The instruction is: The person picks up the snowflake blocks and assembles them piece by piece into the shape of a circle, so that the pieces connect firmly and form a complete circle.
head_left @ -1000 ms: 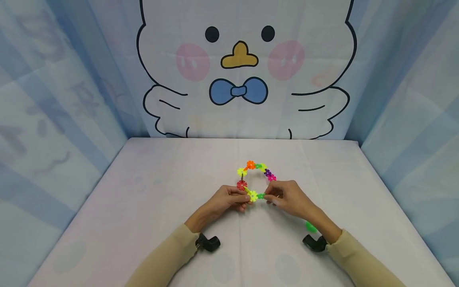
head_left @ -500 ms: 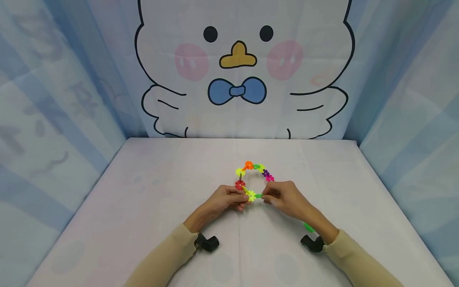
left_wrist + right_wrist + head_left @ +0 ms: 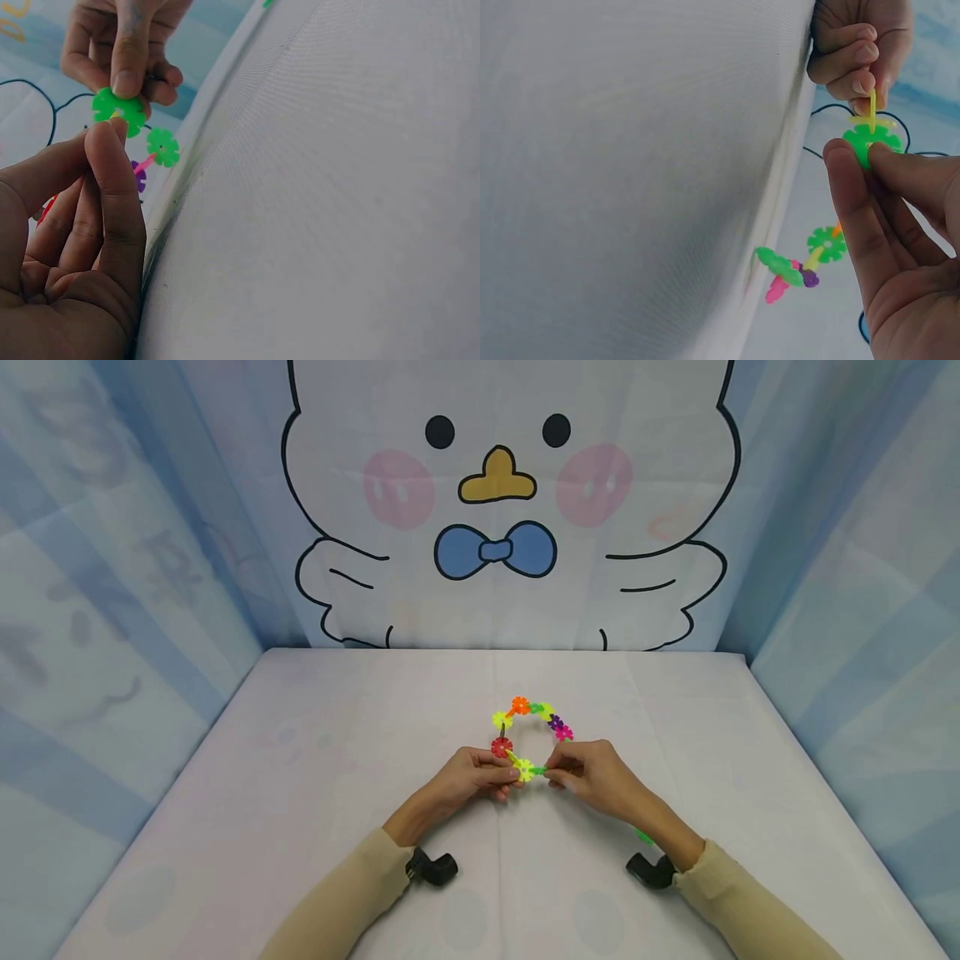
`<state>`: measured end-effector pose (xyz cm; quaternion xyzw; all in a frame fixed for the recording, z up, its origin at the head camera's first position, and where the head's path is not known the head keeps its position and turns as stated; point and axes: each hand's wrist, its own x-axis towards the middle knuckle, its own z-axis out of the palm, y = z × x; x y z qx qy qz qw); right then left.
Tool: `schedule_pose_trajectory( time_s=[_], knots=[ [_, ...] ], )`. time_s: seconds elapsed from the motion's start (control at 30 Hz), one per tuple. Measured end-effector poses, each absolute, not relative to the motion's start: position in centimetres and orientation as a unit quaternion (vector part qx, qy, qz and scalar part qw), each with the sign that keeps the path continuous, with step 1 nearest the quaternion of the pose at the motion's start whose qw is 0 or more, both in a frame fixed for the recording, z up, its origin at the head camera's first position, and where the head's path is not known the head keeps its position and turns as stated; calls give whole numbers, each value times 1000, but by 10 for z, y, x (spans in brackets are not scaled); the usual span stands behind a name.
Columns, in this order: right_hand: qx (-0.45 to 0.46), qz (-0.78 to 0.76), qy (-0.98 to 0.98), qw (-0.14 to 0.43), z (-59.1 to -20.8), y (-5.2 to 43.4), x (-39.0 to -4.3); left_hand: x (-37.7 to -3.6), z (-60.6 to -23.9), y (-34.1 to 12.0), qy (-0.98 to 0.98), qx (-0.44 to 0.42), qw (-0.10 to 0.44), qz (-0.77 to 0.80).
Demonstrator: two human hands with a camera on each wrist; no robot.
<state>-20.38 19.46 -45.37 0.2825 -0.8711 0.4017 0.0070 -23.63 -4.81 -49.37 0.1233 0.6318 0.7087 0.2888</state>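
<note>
A loop of interlocking snowflake discs (image 3: 521, 705) in several colours is held up between both hands in the head view. My left hand (image 3: 480, 773) pinches a yellow snowflake disc (image 3: 525, 770) at the loop's near side. With thumb and forefinger, my right hand (image 3: 596, 774) pinches a green snowflake disc (image 3: 871, 141), which meets the yellow one edge to edge. The right wrist view shows the yellow disc (image 3: 873, 109) upright against the green one; whether their slots interlock I cannot tell. A red disc (image 3: 502, 747) is beside the left fingers. Fingers hide part of the loop's right side.
A green piece (image 3: 644, 836) lies on the white table (image 3: 337, 860), partly hidden by the right forearm. Black wrist cameras (image 3: 437, 868) sit on both wrists. Printed curtains (image 3: 135, 568) enclose the table at the back and sides.
The right hand has moved slightly left with the green disc, narrowing the gap to the left hand. The left hand keeps its hold. Less of the green piece on the table shows.
</note>
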Motion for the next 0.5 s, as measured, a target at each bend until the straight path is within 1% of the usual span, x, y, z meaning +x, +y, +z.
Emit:
schedule_pose_trajectory(
  time_s=[0.5],
  knots=[
    [263,366,-892,17,-450,199,-203,-237,-493,-48,634,127,290,705]
  ],
)
